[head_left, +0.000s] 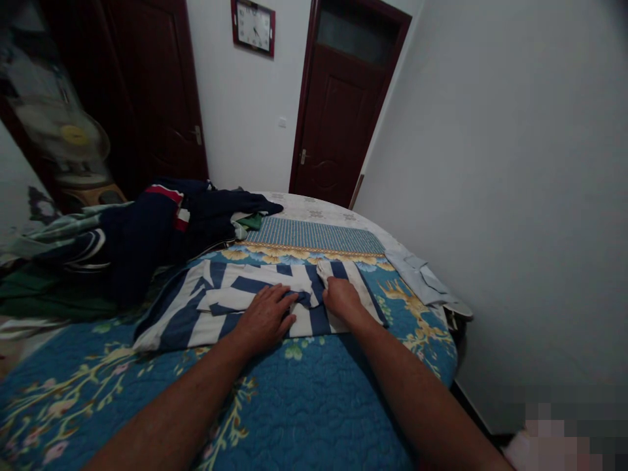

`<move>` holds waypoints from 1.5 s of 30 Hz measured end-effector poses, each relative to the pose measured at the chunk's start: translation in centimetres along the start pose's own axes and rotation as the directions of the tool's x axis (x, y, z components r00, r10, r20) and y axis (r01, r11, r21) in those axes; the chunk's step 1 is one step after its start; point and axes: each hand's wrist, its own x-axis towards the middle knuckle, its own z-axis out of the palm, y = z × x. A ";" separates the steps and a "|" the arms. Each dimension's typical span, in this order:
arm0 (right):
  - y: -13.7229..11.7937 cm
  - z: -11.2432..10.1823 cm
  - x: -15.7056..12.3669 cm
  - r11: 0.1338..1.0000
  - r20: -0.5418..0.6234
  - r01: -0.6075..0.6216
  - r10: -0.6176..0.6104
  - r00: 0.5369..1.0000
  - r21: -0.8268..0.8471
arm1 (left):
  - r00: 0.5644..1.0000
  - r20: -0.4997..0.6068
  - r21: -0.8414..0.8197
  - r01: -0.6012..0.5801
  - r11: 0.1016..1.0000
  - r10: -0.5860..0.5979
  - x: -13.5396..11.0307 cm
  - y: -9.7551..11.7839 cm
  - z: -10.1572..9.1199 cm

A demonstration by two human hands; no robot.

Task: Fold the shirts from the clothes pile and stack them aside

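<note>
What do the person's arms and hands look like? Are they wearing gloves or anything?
No gloves! The left hand and right hand are bare, with no rings that I can see. The left forearm and right forearm are bare too: no sleeves or watch show. It's too dim to make out small marks.

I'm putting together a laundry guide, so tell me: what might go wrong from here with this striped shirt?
The right hand grips a bunched bit of the striped shirt; a hard pull might crease it or shift the layers. The left hand lies on the cloth, so sliding it could ruck up the loose strip beneath. The heaped clothes sit close to the shirt's left end and might slump onto it.
</note>
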 end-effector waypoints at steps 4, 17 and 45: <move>-0.4 0.4 0.0 1.000 -0.010 0.015 -0.015 1.000 0.009 | 1.000 0.012 0.005 0.004 1.000 -0.004 0.1 0.1 -0.2; 6.6 -2.0 -3.7 0.561 0.481 -0.111 -0.571 0.666 0.820 | 0.991 -0.109 -0.011 -0.082 0.997 0.081 0.7 1.2 -1.3; 8.1 3.5 7.7 0.991 -0.040 0.073 -0.068 0.997 0.111 | 0.952 0.104 -0.221 -0.259 0.940 0.286 3.9 7.0 1.9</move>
